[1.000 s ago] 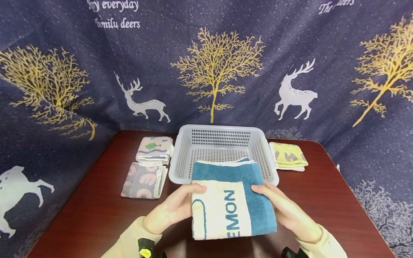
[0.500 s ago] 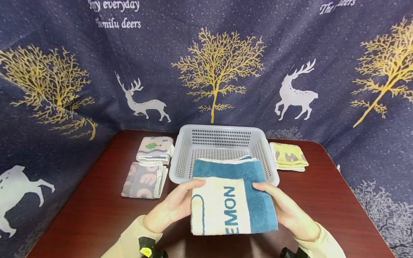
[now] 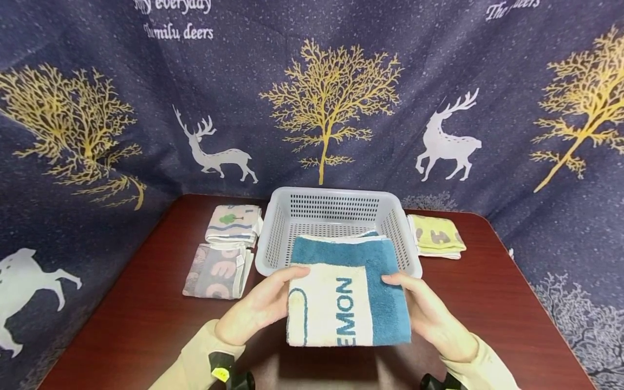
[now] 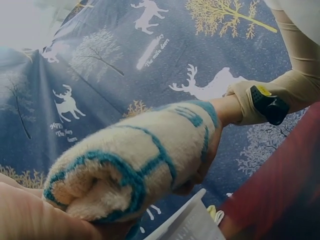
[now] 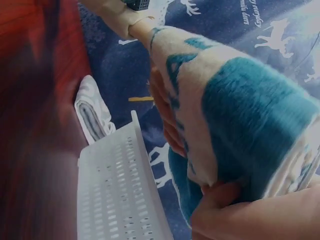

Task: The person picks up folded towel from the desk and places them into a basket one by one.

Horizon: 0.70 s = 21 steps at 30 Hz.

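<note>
A folded blue and white towel with the letters "EMON" hangs in the air in front of the basket, its far edge overlapping the basket's front in the head view. My left hand grips its left side, thumb on top. On the right side, my right hand pinches it the same way, with the fingers tucked beneath. The left wrist view shows the towel end-on, its layers curving round. In the right wrist view, the blue part of the towel faces the camera beside the thumb.
A grey perforated plastic basket stands at the back of the dark red table. Left of it lie a folded towel with a tree and a grey-pink folded towel. A yellow folded towel lies to its right.
Both hands have lifted the towel slightly, and its near edge has risen in the head view. The grip stays the same; the basket and the other towels have not moved.
</note>
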### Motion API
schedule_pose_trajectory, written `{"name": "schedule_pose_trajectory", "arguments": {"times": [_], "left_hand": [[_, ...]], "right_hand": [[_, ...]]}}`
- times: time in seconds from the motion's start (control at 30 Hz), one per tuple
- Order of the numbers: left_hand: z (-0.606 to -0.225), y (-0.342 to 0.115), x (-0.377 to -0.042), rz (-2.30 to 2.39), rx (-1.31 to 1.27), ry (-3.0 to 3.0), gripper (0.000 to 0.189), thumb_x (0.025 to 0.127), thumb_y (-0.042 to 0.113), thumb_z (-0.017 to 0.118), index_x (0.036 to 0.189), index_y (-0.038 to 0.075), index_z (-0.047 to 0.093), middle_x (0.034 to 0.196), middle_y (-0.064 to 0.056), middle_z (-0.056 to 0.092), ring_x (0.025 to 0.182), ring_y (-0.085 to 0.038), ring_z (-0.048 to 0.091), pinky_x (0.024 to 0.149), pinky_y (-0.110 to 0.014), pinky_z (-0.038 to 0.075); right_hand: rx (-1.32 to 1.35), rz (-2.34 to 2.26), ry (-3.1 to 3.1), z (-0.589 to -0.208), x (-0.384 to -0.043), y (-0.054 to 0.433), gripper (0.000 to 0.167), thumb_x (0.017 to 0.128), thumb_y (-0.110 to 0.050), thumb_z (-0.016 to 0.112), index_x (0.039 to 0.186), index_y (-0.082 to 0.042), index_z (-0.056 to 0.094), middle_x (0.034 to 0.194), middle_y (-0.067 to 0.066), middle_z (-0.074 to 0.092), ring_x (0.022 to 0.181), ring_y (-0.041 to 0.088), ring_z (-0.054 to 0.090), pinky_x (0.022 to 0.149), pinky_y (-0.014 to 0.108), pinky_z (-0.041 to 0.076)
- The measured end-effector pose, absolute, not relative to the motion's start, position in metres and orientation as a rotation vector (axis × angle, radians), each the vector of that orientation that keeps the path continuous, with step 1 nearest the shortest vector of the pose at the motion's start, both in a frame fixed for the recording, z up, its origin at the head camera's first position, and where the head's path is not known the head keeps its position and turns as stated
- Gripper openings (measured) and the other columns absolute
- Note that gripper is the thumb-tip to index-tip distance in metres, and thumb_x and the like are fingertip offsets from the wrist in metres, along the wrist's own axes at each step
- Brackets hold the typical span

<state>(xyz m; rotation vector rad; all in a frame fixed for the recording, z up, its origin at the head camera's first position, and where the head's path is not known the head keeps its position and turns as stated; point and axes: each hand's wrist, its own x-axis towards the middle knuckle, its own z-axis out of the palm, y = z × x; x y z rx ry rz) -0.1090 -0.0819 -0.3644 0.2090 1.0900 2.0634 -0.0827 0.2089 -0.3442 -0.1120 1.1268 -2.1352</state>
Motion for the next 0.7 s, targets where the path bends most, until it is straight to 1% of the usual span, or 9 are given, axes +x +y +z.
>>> {"name": "schedule_pose_trajectory", "arguments": {"times": [0.2, 0.47, 0.7], "left_hand": [[-0.365, -0.083, -0.114, 2.093, 0.239, 1.072, 0.035, 0.103, 0.013, 0.033, 0.106, 0.017, 0.067, 0.101, 0.006, 0.073, 0.095, -0.005, 0.067, 0.084, -0.025, 0.054], [-0.365, -0.083, -0.12, 2.082, 0.251, 1.102, 0.034, 0.103, 0.015, 0.033, 0.107, 0.018, 0.066, 0.101, 0.006, 0.073, 0.094, -0.006, 0.067, 0.083, -0.026, 0.054], [-0.368, -0.082, -0.128, 2.091, 0.268, 1.162, 0.036, 0.103, 0.014, 0.032, 0.102, 0.02, 0.067, 0.096, 0.008, 0.073, 0.089, -0.005, 0.067, 0.079, -0.025, 0.055]], "right_hand": [[-0.102, -2.175, 1.02, -0.345, -0.087, 0.207, 0.036, 0.103, -0.012, 0.029, 0.122, -0.022, 0.057, 0.113, 0.0, 0.068, 0.103, 0.015, 0.065, 0.091, 0.035, 0.053], [-0.13, -2.21, 0.953, -0.347, -0.091, 0.209, 0.037, 0.104, -0.011, 0.027, 0.122, -0.021, 0.058, 0.112, 0.003, 0.069, 0.102, 0.016, 0.067, 0.088, 0.036, 0.055], [-0.1, -2.222, 1.029, -0.347, -0.095, 0.209, 0.033, 0.103, -0.01, 0.03, 0.111, -0.021, 0.06, 0.103, 0.0, 0.07, 0.093, 0.014, 0.069, 0.079, 0.033, 0.057]]}}
